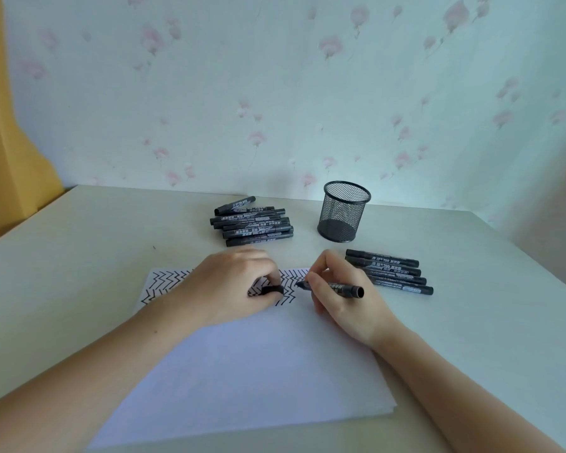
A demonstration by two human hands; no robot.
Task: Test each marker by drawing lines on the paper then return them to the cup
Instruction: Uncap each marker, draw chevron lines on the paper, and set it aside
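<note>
The right hand (337, 295) grips an uncapped black marker (332, 287) in a writing hold, its tip down on the paper (242, 371) near the sheet's far edge, its butt end pointing toward the table's right edge; the left hand (232, 286) rests on the paper just beside it, fingers curled around a black cap (272, 290); black zigzag lines (170, 279) fill a band along the far edge of the sheet, partly hidden under both hands; the rest of the sheet is blank. The mesh cup (343, 211) stands upright near the far edge of the table (79, 256), with no markers inside; a pile of capped markers (254, 221) lies to its left, and a row of markers (391, 272) lies toward the right edge, just beyond the right hand.
</note>
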